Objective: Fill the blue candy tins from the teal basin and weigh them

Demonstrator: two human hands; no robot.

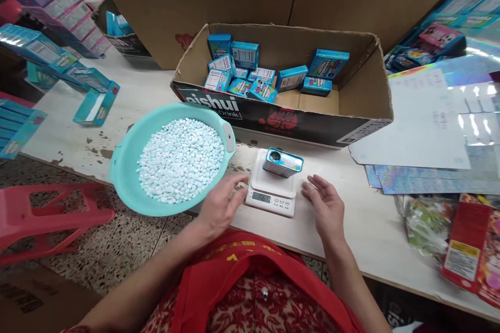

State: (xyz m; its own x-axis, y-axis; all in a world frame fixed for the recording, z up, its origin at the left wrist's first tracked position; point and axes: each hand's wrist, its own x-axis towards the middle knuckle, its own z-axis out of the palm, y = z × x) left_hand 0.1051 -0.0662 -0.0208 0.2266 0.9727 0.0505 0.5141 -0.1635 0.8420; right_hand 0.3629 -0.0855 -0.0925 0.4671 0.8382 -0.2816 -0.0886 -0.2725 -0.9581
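A small blue tin (284, 163) with a round dark opening in its top stands on the white digital scale (272, 187). The scale's display is lit, but its digits are too small to read surely. My left hand (222, 202) hovers at the scale's left edge, fingers loosely stretched, holding nothing. On the other side, my right hand (325, 205) is open beside the scale, palm turned toward it and apart from the tin. Left of the scale, a turquoise basin (122, 179) holds a heap of small pale blue-white candies (182, 161).
Behind the scale is a cardboard box (361, 122) with several blue tins (245, 54) inside. Empty-looking blue cartons (97, 104) lie at left, above a red stool (50, 213). White sheets (422, 125) and colourful packets (464, 244) cover the table's right side.
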